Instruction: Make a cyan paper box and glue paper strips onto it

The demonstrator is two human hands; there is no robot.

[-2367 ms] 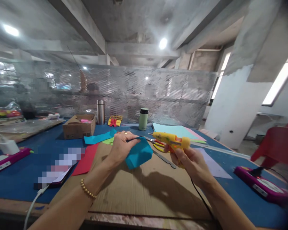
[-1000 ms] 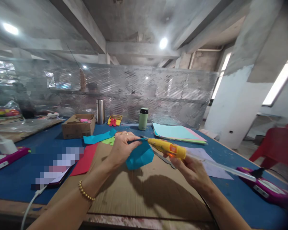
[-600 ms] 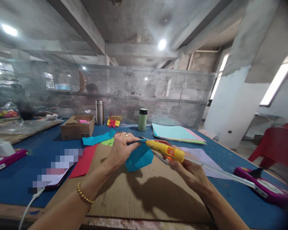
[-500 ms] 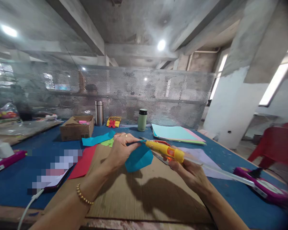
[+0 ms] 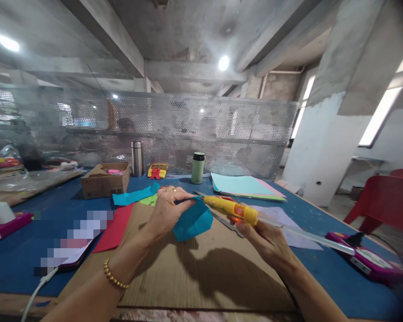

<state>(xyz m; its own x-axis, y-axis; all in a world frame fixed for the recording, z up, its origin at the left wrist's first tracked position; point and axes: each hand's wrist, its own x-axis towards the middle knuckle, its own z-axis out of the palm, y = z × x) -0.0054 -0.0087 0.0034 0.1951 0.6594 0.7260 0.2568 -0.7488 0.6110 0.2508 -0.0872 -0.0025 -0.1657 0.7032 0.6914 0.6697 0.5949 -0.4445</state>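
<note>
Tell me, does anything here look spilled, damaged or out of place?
No spill shows. The near table edge looks scuffed and blotchy; farther back, the paper stack is uneven, its sheets fanned out rather than squared up.

Your bare left forearm and right forearm slant in from the lower corners, converging ahead of you. Your left hand is turned back up, wrist nearly straight, thumb pressed toward the index finger in a pinch — its fingertips aimed at your right side. Your right hand sits slightly nearer you, fingers curled into a closed grip, thumb uppermost — the two hands close together but apart.
</note>
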